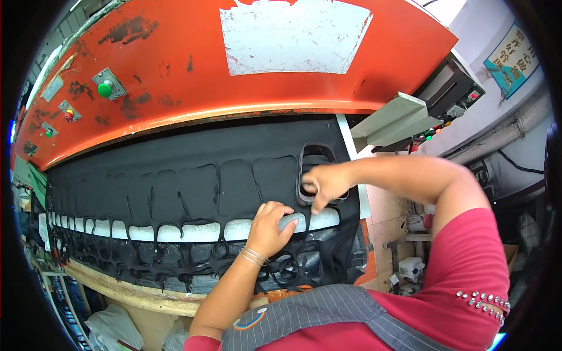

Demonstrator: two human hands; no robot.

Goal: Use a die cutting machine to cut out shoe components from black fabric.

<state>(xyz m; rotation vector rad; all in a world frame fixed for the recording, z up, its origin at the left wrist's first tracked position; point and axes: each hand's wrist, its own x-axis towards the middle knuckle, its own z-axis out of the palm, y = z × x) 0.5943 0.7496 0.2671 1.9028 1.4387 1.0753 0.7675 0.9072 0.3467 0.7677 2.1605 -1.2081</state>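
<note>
My right hand [326, 182] reaches in from the right, fingers bent down and closed at the left wall of a dark, rounded metal cutting die [301, 162]. This frame stands at the right end of a wide black fabric sheet [234, 187]. The fingers are slightly blurred, and their tips are partly hidden. Fingers spread and thumb apart, my left hand [272, 227] rests on the near part of the sheet, beside a row of cut-out openings [237, 229] with pale surface showing through. Rounded cut outlines run leftward across the sheet.
A large orange press head [187, 64] overhangs the far side, with a green button [105, 89] and a red button [68, 116]. At right, a grey metal bracket [398, 120] juts out near a control box [451, 88]. Tangled black scrap strips [181, 257] hang along the near edge.
</note>
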